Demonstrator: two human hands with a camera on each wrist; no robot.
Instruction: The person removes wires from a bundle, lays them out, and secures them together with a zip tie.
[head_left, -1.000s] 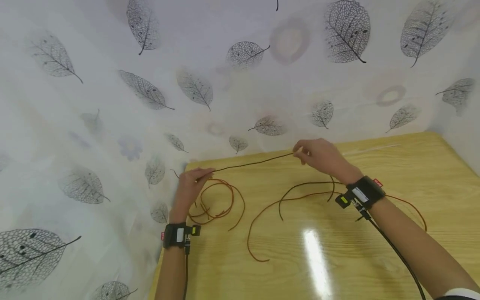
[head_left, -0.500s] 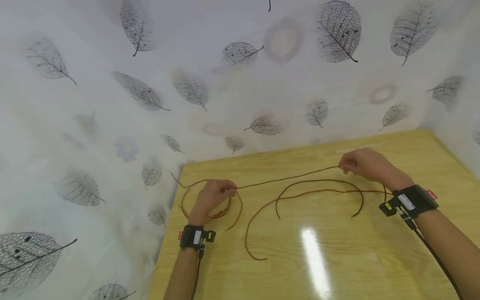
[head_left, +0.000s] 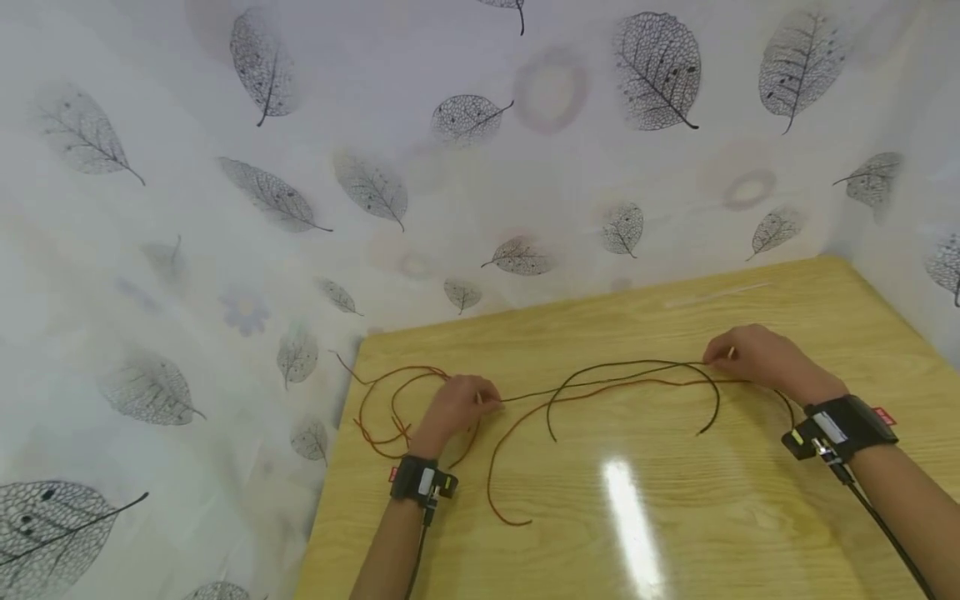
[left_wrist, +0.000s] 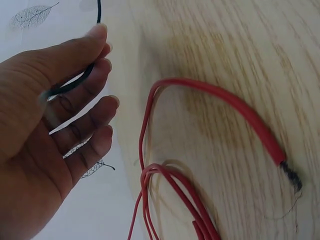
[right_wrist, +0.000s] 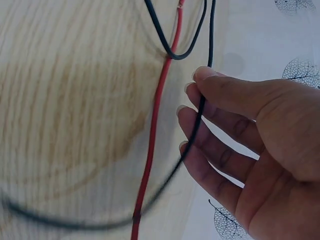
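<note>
1. Broadly, a pale wall covering (head_left: 450,192) printed with grey skeleton leaves fills the back and the left side.
2. Below it is a wood-grain table (head_left: 555,567), with a bright streak of reflected light near the front.
3. Two bare forearms reach in from the lower edge, each with a black wrist band (head_left: 855,427) bearing a small camera and a cable.
4. The person's left hand (head_left: 459,408) pinches one end of a thin black wire (head_left: 528,396) between thumb and fingertips; the short tail curves back towards the palm.
5. The right hand (head_left: 765,358) pinches the same wire near its other end, and the rest curves down below the wrist. The wire runs almost straight between the hands; whether its middle touches the table cannot be told.
6. A long red wire (head_left: 491,475) lies on the table between the hands, bending towards the front at its left end.
7. A second black wire (head_left: 622,362) arches over the red one.
8. Loose red loops (head_left: 408,368) lie beside the left hand.
9. Smallest, seen from the left wrist, is a dark twisted tip (left_wrist: 291,176) protruding from a red covering.
</note>
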